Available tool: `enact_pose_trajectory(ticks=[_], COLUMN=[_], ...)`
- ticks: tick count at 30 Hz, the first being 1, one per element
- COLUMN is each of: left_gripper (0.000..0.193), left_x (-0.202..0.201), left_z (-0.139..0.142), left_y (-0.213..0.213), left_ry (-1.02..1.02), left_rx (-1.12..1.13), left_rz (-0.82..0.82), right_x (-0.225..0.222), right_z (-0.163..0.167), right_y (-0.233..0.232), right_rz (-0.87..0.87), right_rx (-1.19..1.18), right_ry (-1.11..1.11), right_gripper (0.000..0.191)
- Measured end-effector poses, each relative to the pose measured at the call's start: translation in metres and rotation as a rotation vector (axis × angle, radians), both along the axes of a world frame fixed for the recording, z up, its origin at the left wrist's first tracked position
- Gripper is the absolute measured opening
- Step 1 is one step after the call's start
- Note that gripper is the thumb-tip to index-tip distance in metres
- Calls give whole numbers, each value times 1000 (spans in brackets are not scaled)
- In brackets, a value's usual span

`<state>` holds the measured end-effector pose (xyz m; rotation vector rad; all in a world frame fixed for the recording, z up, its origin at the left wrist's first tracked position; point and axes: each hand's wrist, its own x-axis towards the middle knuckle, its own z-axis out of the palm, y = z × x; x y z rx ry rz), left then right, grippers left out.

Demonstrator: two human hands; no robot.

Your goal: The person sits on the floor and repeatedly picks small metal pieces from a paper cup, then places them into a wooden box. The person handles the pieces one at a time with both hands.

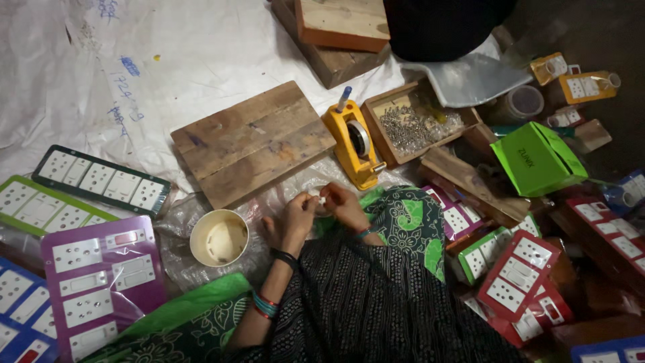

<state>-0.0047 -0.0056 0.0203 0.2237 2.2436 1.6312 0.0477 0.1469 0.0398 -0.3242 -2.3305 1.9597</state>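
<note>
The white plastic sheet (201,40) is covering the floor from nine o'clock round to twelve, and everything else is lying on it or beside it. The wooden work board (252,142) is sitting just above centre, at about eleven o'clock from the hands. Switch-and-socket panels are spreading out on both sides: the purple panel (101,282) at eight o'clock, the dark green-framed panel (101,180) at nine, and a heap of red-framed panels (521,275) at four. A green carton (537,158) is resting at two o'clock, with a shallow wooden tray of screws (416,124) at one, well within reach. The yellow tape dispenser (355,142) is standing just above the hands, close to twelve. A cream paper cup (220,237) is sitting open at nine o'clock from the hands, near the left wrist. The left hand (295,218) and right hand (344,205) are meeting over the lap, fingers curled round a small white part (321,199), each pinching one side of it; what the part is cannot be told at this size. The work probably goes best if the part is being kept low over the lap and pinched firmly, so nothing drops into the clutter, and if the screws are being picked one at a time from the tray.
</note>
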Motion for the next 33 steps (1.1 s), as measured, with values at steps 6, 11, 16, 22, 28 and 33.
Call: enact_pose_trajectory(ticks=[6, 11, 16, 22, 28, 33], left_gripper=[25, 28, 24, 23, 26, 28], left_x=[1, 0, 1, 1, 2, -1], left_z=[6, 18, 20, 9, -8, -22], left_y=[-1, -1, -3, 2, 6, 13], left_ry=[33, -47, 1, 65, 30, -200], left_rx=[-74, -62, -76, 20, 123, 498], left_rz=[23, 17, 23, 34, 28, -50], right_x=[1, -1, 1, 3, 4, 1], right_z=[1, 2, 1, 2, 3, 3], right_y=[-1, 1, -1, -1, -1, 5], right_rz=[5, 72, 35, 84, 53, 35], right_rx=[60, 53, -85, -1, -124, -39], right_ry=[130, -44, -2, -29, 20, -5], right_gripper=[24, 28, 28, 30, 13, 10])
